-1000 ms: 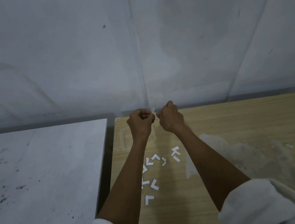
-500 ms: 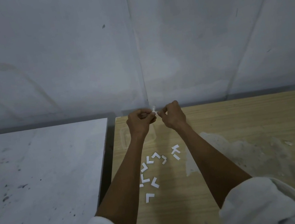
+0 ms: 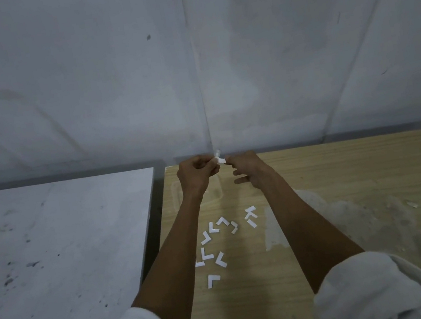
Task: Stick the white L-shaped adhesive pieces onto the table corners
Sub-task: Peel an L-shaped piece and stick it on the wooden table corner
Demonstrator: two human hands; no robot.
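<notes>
Piece first: one white L-shaped adhesive piece (image 3: 221, 159) is held in the air between both hands, just above the far left corner of the wooden worktop (image 3: 346, 178). The left hand (image 3: 196, 174) pinches one end with its fingers curled. The right hand (image 3: 247, 171) pinches the other end between thumb and forefinger, its lower fingers hanging loose.

A second ago the two hands were knuckle to knuckle and the piece barely showed. Now they have drawn slightly apart, more white is exposed, and a thin sliver (image 3: 218, 153) stands up from it. My judgement is that the backing is peeling off, though the sliver is too small to be sure. If so, the sticky face is nearly ready for the corner below.

The spare pieces (image 3: 221, 263) lie scattered nearer the person, unmoved. A grey worktop (image 3: 64, 239) stands to the left across a narrow gap.
</notes>
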